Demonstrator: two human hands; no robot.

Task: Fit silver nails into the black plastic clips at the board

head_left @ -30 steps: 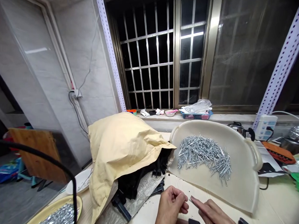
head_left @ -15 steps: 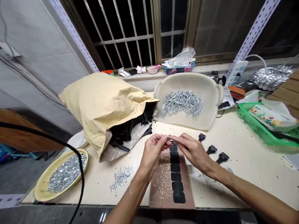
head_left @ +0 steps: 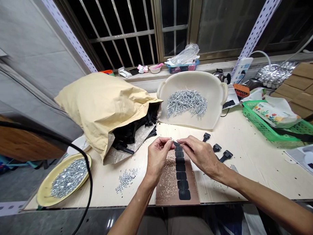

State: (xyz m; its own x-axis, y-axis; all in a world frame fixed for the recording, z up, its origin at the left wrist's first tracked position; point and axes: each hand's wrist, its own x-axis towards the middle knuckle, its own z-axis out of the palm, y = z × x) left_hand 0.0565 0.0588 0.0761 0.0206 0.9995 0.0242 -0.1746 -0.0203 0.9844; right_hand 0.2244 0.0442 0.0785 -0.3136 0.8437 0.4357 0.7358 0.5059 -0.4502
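Note:
Above the far end of a brown board, my left hand and my right hand meet at the fingertips. Both pinch a thin, silvery metal pin between them; its ends are hidden by my fingers. A row of black rounded-square pads runs down the brown board, whose left part is speckled with pale flecks. Right of my right hand lie several black plastic pieces with square heads. A scatter of small silvery metal parts lies to the left of my left hand.
A cream tray with a heap of metal pins leans at the back. A paper sack spills black plastic parts. Left is a yellow dish of washers; right, a green basket. A black cable hangs at the front left.
The whole view has shifted a little. My fingertips have moved slightly apart, and more of the silvery pin shows between them. Both hands keep their pinch.

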